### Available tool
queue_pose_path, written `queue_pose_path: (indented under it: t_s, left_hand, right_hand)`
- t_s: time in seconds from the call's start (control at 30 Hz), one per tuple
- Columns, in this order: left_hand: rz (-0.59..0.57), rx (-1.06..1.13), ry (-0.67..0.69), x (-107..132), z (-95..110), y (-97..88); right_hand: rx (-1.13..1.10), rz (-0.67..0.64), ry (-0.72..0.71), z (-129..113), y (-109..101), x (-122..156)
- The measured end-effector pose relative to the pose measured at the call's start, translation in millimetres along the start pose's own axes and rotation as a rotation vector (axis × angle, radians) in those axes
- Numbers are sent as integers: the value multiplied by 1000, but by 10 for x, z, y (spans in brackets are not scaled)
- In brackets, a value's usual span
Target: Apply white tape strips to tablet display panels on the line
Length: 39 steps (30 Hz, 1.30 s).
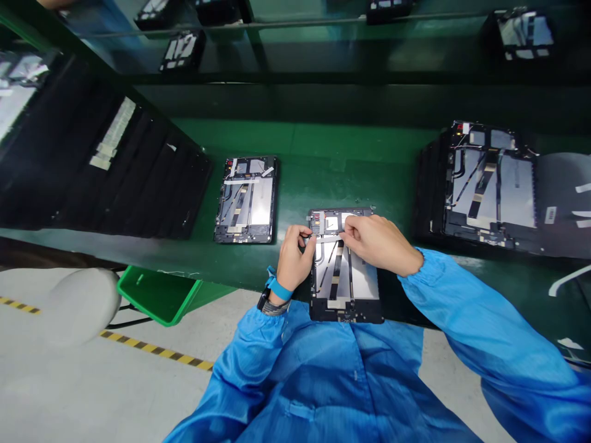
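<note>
An opened tablet (364,283) lies at the front edge of the green bench, its silver battery area, dark ribbon cables and small boards exposed. Across its upper part runs a strip of whitish tape (329,239). My left hand (296,255) pinches the tape's left end at the tablet's left edge. Over the upper right of the tablet, my right hand (376,241) has thumb and fingers pressed together on the tape's right end. A second opened tablet (261,203), with tape strips on it, rests to the left, apart from both hands.
A stack of opened tablets (517,184) stands at right beside a dark panel (566,209). Tall dark stacks (152,166) fill the left side. More units (526,37) sit on the shelf behind. Below the bench edge are a green bin (184,311) and a round stool (83,304).
</note>
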<state>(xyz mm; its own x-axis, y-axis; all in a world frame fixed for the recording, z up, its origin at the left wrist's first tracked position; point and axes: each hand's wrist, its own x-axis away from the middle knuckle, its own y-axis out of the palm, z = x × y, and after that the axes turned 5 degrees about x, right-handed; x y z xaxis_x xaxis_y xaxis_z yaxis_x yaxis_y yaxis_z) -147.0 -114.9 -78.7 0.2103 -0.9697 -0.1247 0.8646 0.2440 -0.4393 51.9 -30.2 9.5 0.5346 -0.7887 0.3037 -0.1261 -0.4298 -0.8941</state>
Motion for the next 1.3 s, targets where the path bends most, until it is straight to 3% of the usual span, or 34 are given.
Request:
queue_pose_path:
  t_s: [0.23, 0.63, 1.03, 1.3]
  left_hand:
    - [-155, 65, -21, -102, -53, -139]
    - [-174, -12, -58, -84, 26, -160]
    - [-44, -463, -29, 26, 282, 75]
    - [27, -503, 22, 30, 227, 149]
  right_hand:
    - [6, -24, 1, 36, 26, -20]
    - [111, -22, -24, -55, -64, -6]
    - [59, -54, -4, -9, 2, 46]
    - [-112, -99, 55, 103, 73, 94]
